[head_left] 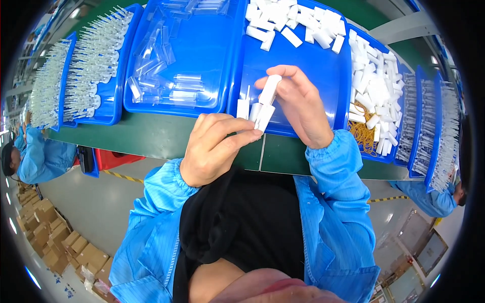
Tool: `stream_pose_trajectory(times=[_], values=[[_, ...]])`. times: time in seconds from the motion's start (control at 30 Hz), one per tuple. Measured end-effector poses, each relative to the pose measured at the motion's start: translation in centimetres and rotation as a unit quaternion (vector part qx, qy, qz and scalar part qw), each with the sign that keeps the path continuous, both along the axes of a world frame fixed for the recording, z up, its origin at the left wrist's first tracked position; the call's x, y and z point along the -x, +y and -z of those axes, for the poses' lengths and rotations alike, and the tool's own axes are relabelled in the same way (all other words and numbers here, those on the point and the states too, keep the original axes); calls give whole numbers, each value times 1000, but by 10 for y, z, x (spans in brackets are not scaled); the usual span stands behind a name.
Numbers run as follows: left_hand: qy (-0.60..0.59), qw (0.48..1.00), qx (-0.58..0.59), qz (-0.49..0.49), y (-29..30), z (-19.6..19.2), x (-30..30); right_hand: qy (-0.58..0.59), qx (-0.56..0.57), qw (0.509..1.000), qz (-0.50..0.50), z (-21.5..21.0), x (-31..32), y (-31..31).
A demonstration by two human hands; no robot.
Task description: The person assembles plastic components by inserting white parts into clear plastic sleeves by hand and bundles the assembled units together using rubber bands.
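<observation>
Over the front of a blue tray (323, 86), both my hands meet around small white plastic pieces. My left hand (209, 146) pinches a few short white tubes (263, 119) between thumb and fingers. My right hand (305, 108) is raised beside it, thumb and fingers closed on one white tube (271, 90), tilted, its lower end by the pieces in my left hand. Another white piece (243, 109) with a thin pale stem stands upright near my left fingertips; I cannot tell whether it is held. More white tubes (316, 25) lie scattered at the tray's far end.
Left of it, a blue tray (207, 50) holds clear plastic sleeves (187, 90). To the right, another has white tubes (374, 76) and yellow rubber bands (361, 131). Trays of upright white-stemmed parts (96, 65) flank both sides. Co-workers in blue (48, 154) sit left and right.
</observation>
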State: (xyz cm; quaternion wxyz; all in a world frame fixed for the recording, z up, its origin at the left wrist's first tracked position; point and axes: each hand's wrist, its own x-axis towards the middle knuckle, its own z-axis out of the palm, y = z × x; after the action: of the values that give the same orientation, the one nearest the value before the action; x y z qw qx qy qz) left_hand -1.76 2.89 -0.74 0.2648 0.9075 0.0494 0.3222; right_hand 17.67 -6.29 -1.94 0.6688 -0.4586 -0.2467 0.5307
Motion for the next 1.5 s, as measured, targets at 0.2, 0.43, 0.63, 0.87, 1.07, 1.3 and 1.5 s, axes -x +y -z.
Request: stream_pose_trajectory(times=[0.2,0.43,0.63,0.87,1.07,1.3,1.5], values=[[1,1000,-1,-7,1,3,0,-22,-22,999,45,4,-1,1],[-13,1000,9,-18,2,4,1,-36,-34,999,20,0,1,1],[-46,997,43,-39,4,10,0,-79,-50,996,-7,0,7,1],[-52,996,24,-66,9,11,3,-109,-58,989,-85,1,1,-2],[-34,992,92,-73,4,11,6,-150,-98,982,-51,-1,6,-6],[-33,994,17,-101,6,17,14,-652,39,751,95,-14,-59,20],[-34,993,-57,-93,13,11,9,-854,168,489,52,6,-85,53]])
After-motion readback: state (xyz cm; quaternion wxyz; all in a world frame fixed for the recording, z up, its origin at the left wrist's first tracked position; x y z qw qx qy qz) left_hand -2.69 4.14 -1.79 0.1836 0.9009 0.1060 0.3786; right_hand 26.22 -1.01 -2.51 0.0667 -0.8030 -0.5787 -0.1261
